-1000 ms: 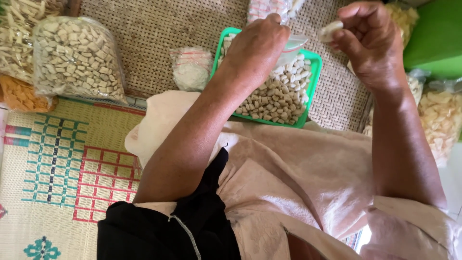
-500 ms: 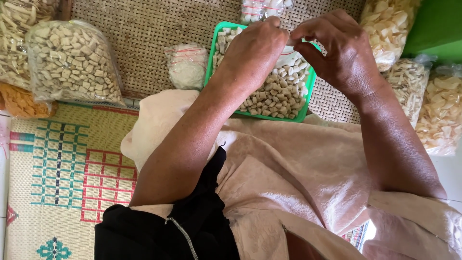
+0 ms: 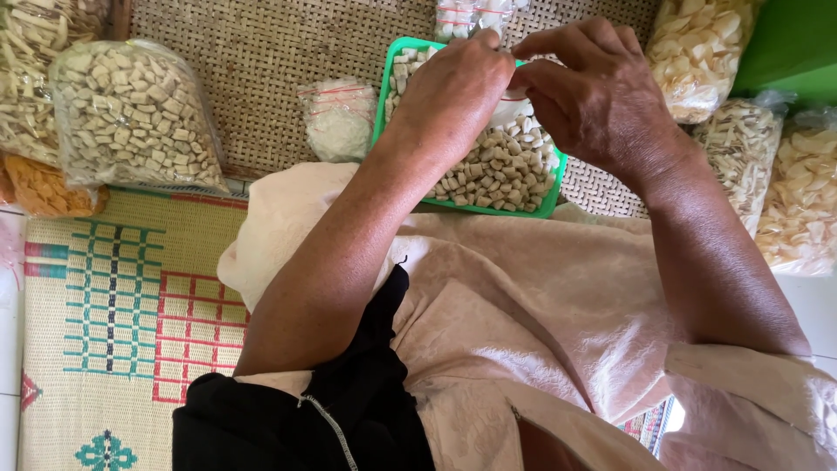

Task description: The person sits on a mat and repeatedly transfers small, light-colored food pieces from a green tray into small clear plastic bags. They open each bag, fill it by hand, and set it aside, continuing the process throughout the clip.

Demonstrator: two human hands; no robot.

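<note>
a small clear plastic bag (image 3: 514, 105), thin, slippery and best pinched at its mouth, sits over the green tray (image 3: 384, 87) at twelve o'clock, left hand (image 3: 453, 87) and right hand (image 3: 602, 96) both pinching it, filled snack bags (image 3: 131, 113) at ten.

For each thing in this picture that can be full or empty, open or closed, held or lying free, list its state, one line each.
Green tray: filled with pale square crackers.
Left hand: fingers pinched together over the tray.
Right hand: fingers meeting the left hand's.
Big cracker bag: full, lying on the woven mat.
Small white bag: filled, tied shut, beside the tray.
Chip bags: full, at right.
</note>
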